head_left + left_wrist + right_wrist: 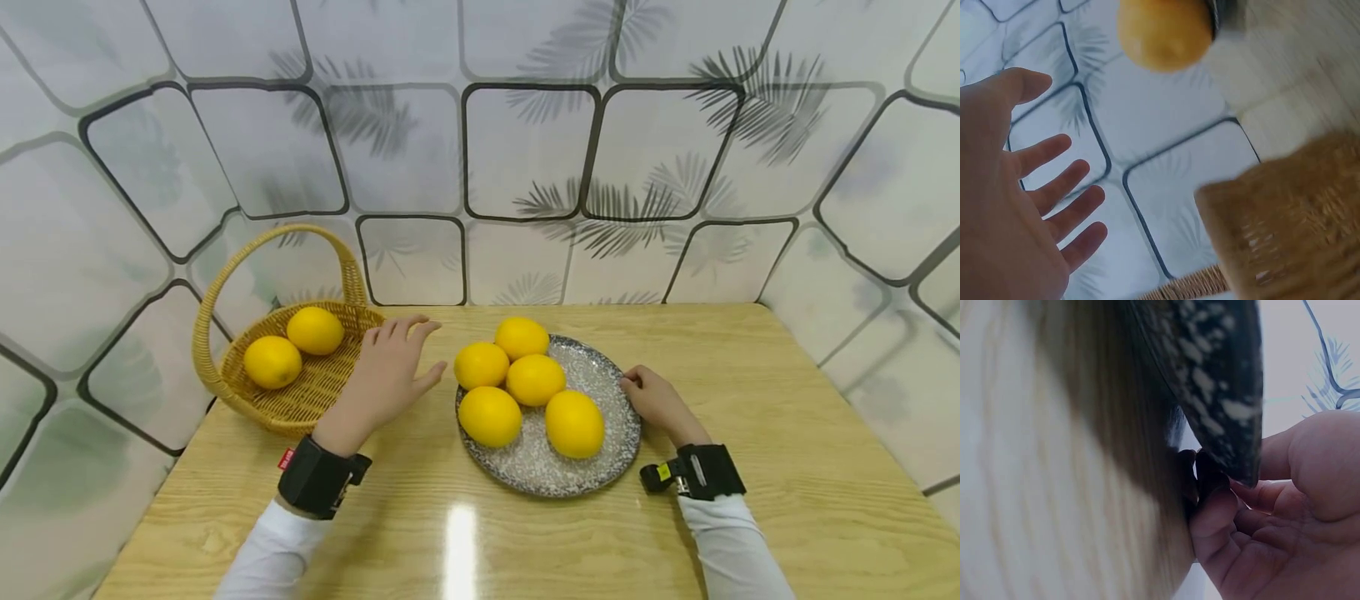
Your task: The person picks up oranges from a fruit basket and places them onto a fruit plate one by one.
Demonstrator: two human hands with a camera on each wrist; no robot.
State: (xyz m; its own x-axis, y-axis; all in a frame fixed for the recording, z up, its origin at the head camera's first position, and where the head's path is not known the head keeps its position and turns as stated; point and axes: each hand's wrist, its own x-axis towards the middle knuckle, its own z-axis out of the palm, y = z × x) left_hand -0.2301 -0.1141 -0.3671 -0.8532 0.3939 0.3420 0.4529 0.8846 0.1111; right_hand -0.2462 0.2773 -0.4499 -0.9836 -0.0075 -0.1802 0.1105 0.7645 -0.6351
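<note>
My left hand (386, 371) hovers beside the right rim of a wicker basket (322, 392), fingers spread and nothing in its palm. Two yellow lemons (316, 331) lie in the basket, whose tall handle arches over it. Right of this hand, a round speckled grey plate (592, 362) carries several lemons (536, 380), mostly grouped on its left side. The right hand (663, 408) grips the plate's right rim. In the right wrist view its curled fingers (1216, 515) are under the dark plate edge (1216, 394), with the thumb at the upper side.
Everything stands on a light wooden table (420, 517). A patterned curtain (525, 150) with leaf prints rises behind the table and at both sides. A small red tag (287, 458) shows by the basket's front. Each wrist wears a black camera strap (324, 477).
</note>
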